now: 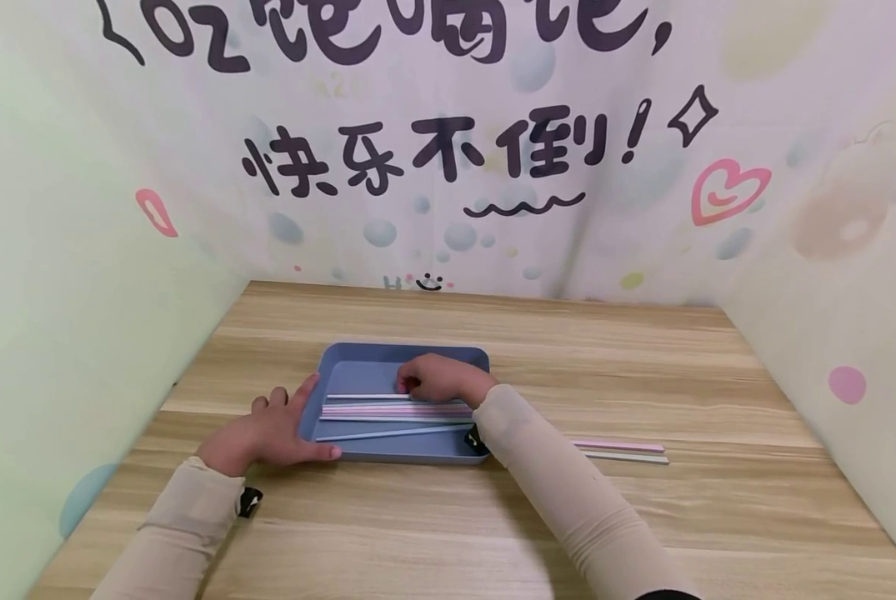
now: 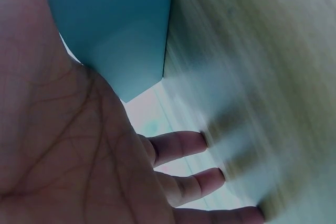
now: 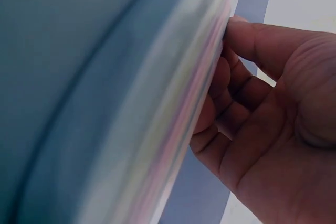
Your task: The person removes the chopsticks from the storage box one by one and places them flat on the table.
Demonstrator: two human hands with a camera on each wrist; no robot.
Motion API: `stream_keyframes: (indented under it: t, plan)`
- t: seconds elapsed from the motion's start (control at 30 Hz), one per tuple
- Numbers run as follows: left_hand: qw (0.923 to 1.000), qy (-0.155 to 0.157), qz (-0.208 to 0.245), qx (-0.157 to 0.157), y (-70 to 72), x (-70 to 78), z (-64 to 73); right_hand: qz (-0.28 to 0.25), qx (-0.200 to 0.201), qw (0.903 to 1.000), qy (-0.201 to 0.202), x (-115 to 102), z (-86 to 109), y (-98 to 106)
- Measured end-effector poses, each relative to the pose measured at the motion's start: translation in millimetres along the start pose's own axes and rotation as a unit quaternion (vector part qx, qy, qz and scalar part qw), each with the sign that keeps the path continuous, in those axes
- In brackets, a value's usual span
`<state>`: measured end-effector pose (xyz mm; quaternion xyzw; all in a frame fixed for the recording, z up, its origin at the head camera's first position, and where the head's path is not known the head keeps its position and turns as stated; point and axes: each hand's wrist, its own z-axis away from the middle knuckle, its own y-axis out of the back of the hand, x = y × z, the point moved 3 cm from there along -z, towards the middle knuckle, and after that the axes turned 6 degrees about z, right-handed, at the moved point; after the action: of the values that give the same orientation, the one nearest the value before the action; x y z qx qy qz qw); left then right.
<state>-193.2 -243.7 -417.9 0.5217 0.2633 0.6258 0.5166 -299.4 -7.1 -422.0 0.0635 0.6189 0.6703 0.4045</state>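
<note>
In the head view, a blue tray sits on the wooden table, and most of the sticks that show lie inside it: a white stick toward the far side, a close bunch of sticks with pink among them, and a pale blue stick set at a slant nearer the front wall. A pink stick and a pale stick lie on the table to the right of the tray, their left ends hidden by the sleeve; I judge the work well along but unfinished, with those two outside and the slanted one not lined up with the bunch. The left hand rests against the tray's near left corner, thumb and fingers spread. The right hand is over the tray with its fingers curled, close to the white stick. In the left wrist view, the tray is beside the palm and three fingers reach out apart from one another, pinching nothing. In the right wrist view, thumb and curled fingers meet the edge of the blurred, roughly parallel sticks; their tips are partly hidden, so I cannot tell whether this grip pinches a stick or only rests against it.
</note>
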Motion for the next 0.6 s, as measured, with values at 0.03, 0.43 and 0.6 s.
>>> stream_keyframes:
  t: [0.03,0.43,0.6]
  plan:
    - [1.0,0.001,0.001,-0.001,0.2,0.1,0.1,-0.002,0.0,1.0,-0.003,0.2,-0.2,-0.2]
    - [1.0,-0.001,0.007,-0.001,1.8,1.7,1.7,-0.01,-0.007,0.9999,-0.009,-0.9,-2.4,-1.0]
    - [1.0,0.001,0.009,-0.003,1.2,1.6,0.6,-0.007,-0.01,0.9999,-0.008,-0.3,-2.2,-1.5]
